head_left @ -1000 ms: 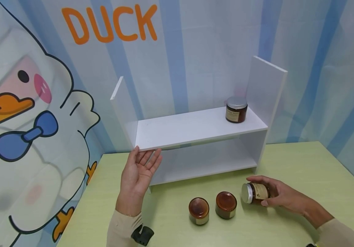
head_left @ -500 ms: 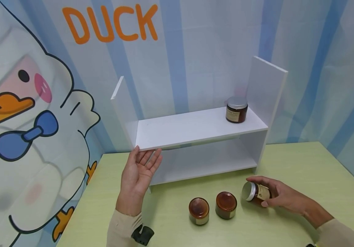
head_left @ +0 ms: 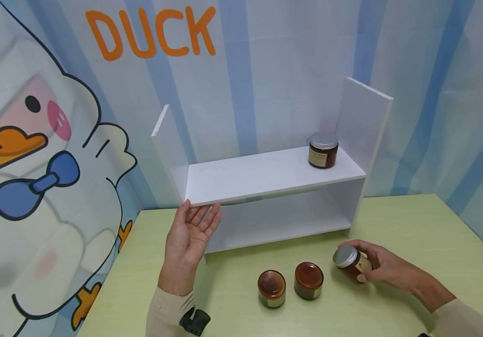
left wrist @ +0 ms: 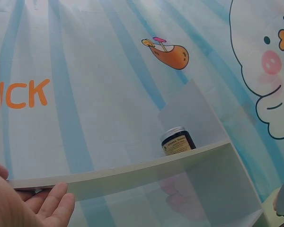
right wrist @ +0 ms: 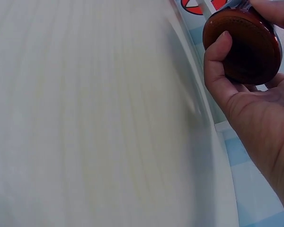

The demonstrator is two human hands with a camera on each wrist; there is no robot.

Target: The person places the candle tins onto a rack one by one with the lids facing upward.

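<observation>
A white two-tier shelf stands on the table. My left hand holds the front left edge of its upper board, thumb on top and fingers beneath, palm turned up. An amber glass jar with a silver lid and cream label is in my right hand, gripped between thumb and fingers. It tilts with its lid up and to the left, close over the table in front of the shelf's right end. In the right wrist view my thumb presses near the jar's base.
A lidded amber jar stands upright on the upper board near the right side panel. Two more amber jars, a left one and a right one, sit bottom up on the pale green table. A printed duck curtain hangs behind.
The jar in my right hand has turned from lying on its side to tilted, its silver lid rising to face more upward. My left hand and the shelf have stayed put.
</observation>
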